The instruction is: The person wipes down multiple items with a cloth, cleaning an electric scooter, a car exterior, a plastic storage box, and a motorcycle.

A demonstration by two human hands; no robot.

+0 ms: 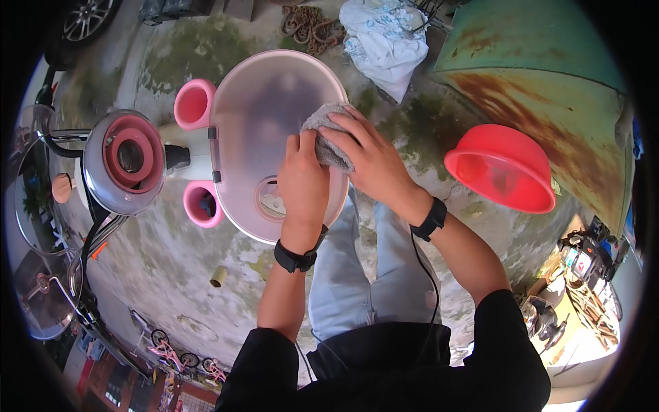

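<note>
A grey cloth (331, 134) is bunched up in both hands, over the right side of a large, pinkish-white oval tub or tray (240, 89) with a pale rim. My left hand (303, 182) is closed, its curled fingers gripping the cloth's left side. From the right, my right hand (374, 161) wraps its fingers over the top of the cloth. Near my left hand, the oval surface has a round opening (272, 199), partly hidden by that hand. Two pink cup-shaped holders, an upper one (193, 104) and a lower one (203, 204), sit at its left side.
Left of the oval tub is a silver round fixture (125, 161) with pink rings. A red plastic basin (504, 168) lies tilted at right, near a rusty green metal box (535, 75). A white sack (384, 44) and a rusty chain (309, 27) lie on the stained concrete floor.
</note>
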